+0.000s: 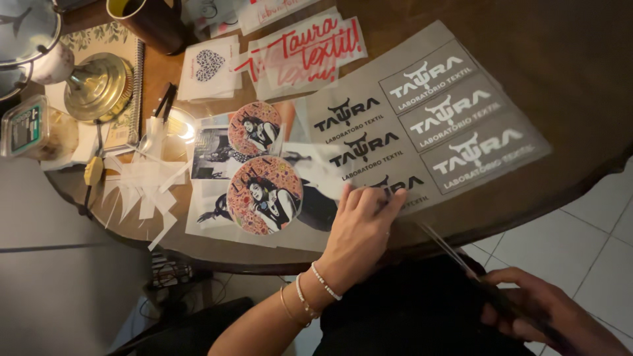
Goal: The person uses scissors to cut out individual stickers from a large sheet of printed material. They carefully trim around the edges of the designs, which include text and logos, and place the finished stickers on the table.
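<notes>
Grey printed sheet [422,125] lies flat on a dark wooden surface [560,59]; the left hand [362,227] presses its near edge with fingers together. Below that edge the right hand [541,313] grips scissors [455,254], blades pointing at the sheet. A clean cut likely needs the sheet held taut close to the blades. Left of the sheet sit round picture stickers [264,194] and paper scraps [142,184]. Pale floor tiles [593,224] show beyond.
</notes>
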